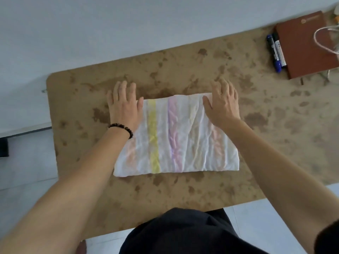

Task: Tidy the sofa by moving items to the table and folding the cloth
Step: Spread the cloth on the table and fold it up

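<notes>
The cloth (176,134) is thin, matt, crinkled white fabric with faded pastel stripes, lying on a tabletop (275,125) of matt, mottled brown finish, while at its far right corner a notebook (304,44) has a smooth reddish-brown leather-like cover beside two glossy plastic markers (276,52).

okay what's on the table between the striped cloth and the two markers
Nothing: in the head view, only bare mottled brown table separates the striped cloth from the markers.
</notes>
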